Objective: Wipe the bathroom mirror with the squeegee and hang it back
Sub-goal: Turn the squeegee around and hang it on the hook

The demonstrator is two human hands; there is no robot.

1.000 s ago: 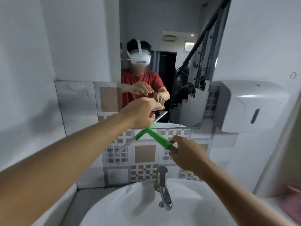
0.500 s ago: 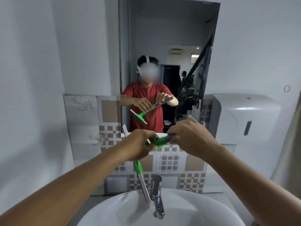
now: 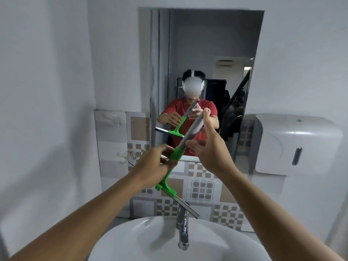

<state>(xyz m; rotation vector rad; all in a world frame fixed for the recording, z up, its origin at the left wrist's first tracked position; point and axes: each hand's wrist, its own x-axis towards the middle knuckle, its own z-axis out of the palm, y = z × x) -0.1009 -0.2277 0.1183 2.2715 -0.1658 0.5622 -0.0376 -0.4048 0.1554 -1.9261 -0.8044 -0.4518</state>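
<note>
The squeegee [image 3: 178, 153] has a green neck, a grey handle and a long blade. It is tilted, handle up towards the mirror [image 3: 207, 44] and blade down over the tap. My left hand [image 3: 156, 166] grips the green neck. My right hand [image 3: 211, 147] holds the grey handle loosely, with its fingers spread along the handle and its thumb near the lower end. The mirror reflects a person in a red shirt and both hands on the squeegee.
A white sink [image 3: 146, 242] with a chrome tap [image 3: 182, 230] sits directly below the squeegee. A white dispenser [image 3: 297, 144] is mounted on the right wall. Patterned tiles run under the mirror. Clear hook-like fittings [image 3: 111, 117] are on the tile left of the mirror.
The squeegee has swung round: the handle rose towards the mirror and the blade dropped over the tap. My right hand loosened and slid along the handle. The view tilted upward.
</note>
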